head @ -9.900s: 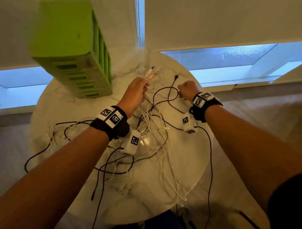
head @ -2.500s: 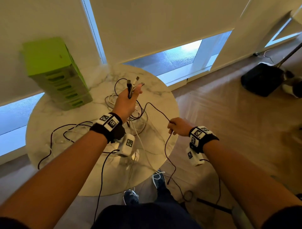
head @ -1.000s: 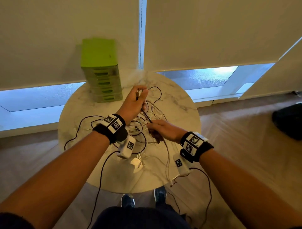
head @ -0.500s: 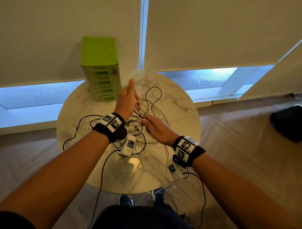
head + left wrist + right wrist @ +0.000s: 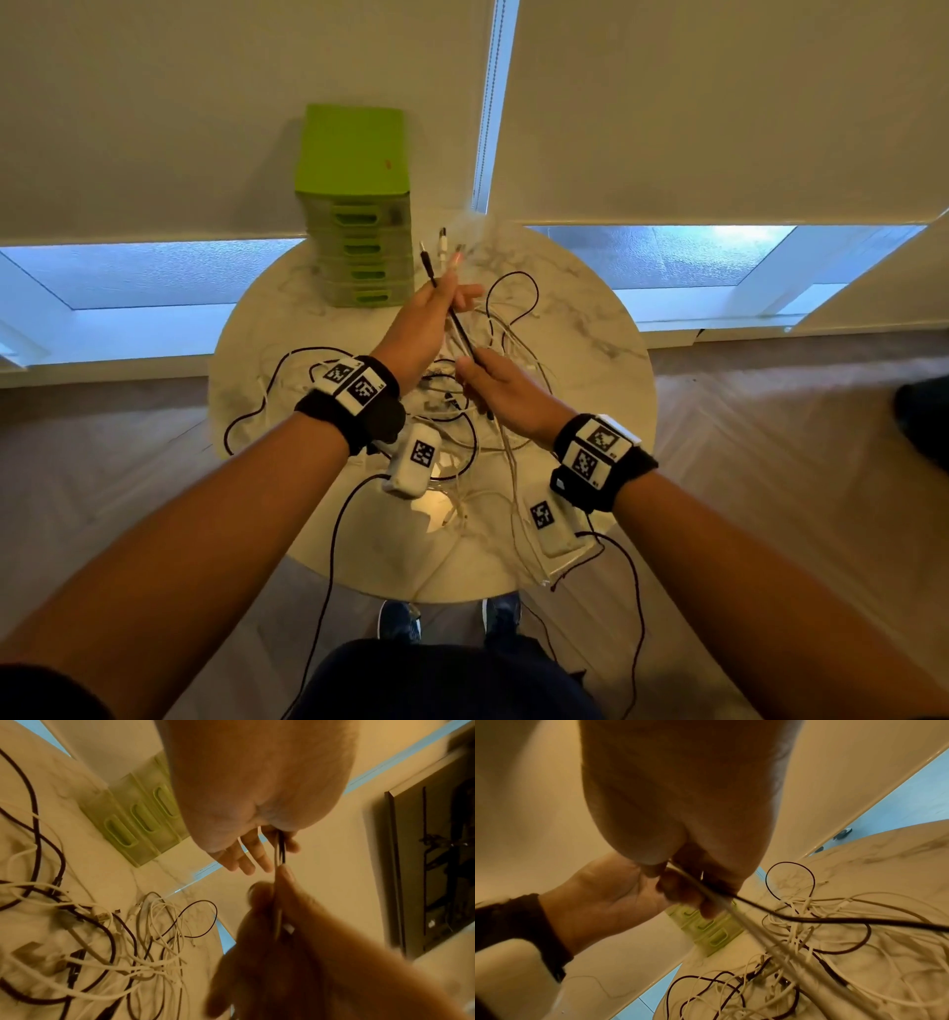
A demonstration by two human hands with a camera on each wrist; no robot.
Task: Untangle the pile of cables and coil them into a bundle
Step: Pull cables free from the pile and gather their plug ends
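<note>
My left hand (image 5: 440,308) is raised over the round marble table (image 5: 580,318) and pinches a bunch of black and white cables (image 5: 460,329) near their ends. Their plug ends (image 5: 442,241) stick up past its fingers. Just below it, my right hand (image 5: 488,383) curls round the same strands. The left wrist view shows the left thumb and fingers (image 5: 259,854) pinching the strands and the blurred right hand (image 5: 270,923) beneath. The rest of the cables lie in a tangled pile (image 5: 462,431) under both hands, and the right wrist view shows this pile (image 5: 808,923) spread loose.
A green drawer unit (image 5: 354,205) stands at the table's far left, close to my left hand. Window blinds hang right behind the table. Some cable ends (image 5: 544,580) hang over the near edge above my shoes (image 5: 400,622). A dark object (image 5: 924,421) sits on the floor at right.
My right hand, half a second ago with fingers stretched toward the left hand, now grips the strands just below it. The left hand has lifted slightly and the plug ends stand clear above it.
</note>
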